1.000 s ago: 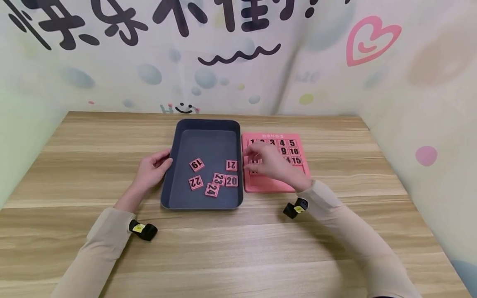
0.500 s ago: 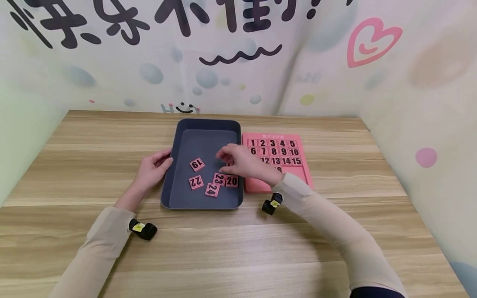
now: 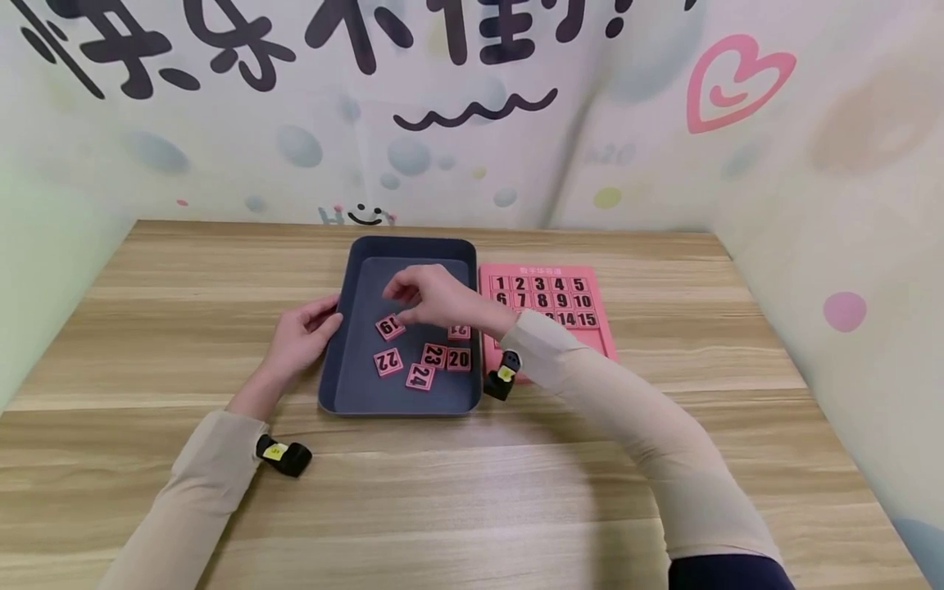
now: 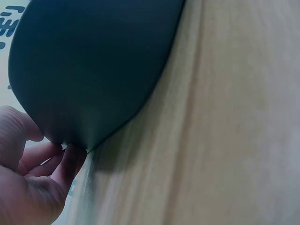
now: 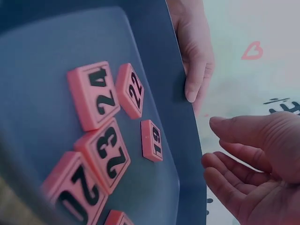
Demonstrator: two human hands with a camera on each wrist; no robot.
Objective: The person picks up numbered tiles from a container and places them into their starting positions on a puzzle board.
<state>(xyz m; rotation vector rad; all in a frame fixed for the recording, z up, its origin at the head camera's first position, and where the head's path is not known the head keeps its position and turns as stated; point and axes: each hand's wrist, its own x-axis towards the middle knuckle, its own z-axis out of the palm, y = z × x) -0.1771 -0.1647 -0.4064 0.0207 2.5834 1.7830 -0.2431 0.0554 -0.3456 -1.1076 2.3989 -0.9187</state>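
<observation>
A dark blue-grey tray [image 3: 354, 389] lies on the table, holding loose pink number tiles. My left hand [image 3: 297, 336] holds the tray's left side, thumb by the rim; the left wrist view shows its fingertips against the outer wall [image 4: 93, 75]. Above the tray hovers my right hand [image 3: 431, 297], thumb and fingers apart with nothing between them. Tile 19 [image 3: 388, 329] lies just below its fingertips, partly overlapped by them in the head view. Tiles 22 [image 3: 387, 361], 24 [image 3: 419, 377], 23 [image 3: 433, 356], 20 [image 3: 459, 359] and 21 [image 3: 459, 333] lie nearby.
Against the tray's right side lies a pink number board [image 3: 606, 336], its upper rows filled with numbered tiles and partly hidden by my right forearm. The wooden table [image 3: 472, 492] meets a printed wall sheet [image 3: 472, 184] at the back.
My right hand has moved left from the pink board, across tile 21, to above tile 19. The board's numbers came into view as it left. My left hand and the tray stay put.
</observation>
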